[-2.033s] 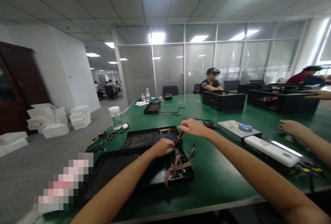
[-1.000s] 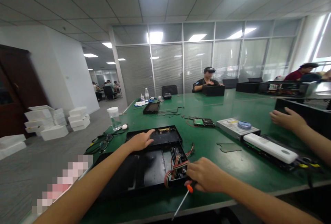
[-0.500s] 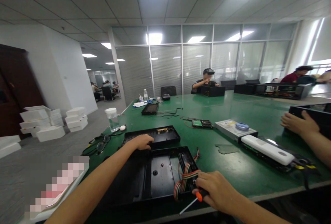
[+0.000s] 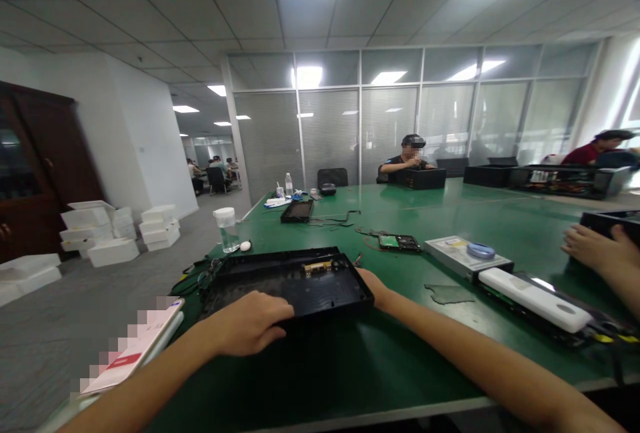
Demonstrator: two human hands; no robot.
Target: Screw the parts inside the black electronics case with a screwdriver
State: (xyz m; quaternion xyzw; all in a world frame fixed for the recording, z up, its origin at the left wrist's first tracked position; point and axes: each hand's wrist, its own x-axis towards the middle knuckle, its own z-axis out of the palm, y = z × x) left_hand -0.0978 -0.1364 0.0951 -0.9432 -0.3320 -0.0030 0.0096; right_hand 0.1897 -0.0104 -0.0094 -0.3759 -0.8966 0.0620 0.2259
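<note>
A flat black plastic cover [image 4: 295, 279] with a small gold part in its middle hangs a little above the green table [image 4: 400, 346], casting a shadow beneath it. My left hand [image 4: 247, 327] is closed on its near rim, fingers on top. My right hand [image 4: 374, 284] is at the cover's right corner, with its fingers hidden under the edge. The black chassis with the ribbon cable and the screwdriver are not visible.
A phone [image 4: 135, 351] lies at the table's near left corner. Glasses [image 4: 200, 276], a clear jar [image 4: 227, 227], a circuit board [image 4: 397, 241], a silver drive [image 4: 465, 256] and a white bar-shaped device [image 4: 535, 298] lie around. A co-worker's hand [image 4: 595, 249] rests at right.
My right hand left the chassis by the ribbon cable and went to the cover's right corner. The cover now sits nearer, above where the chassis lay. The screwdriver is gone from view.
</note>
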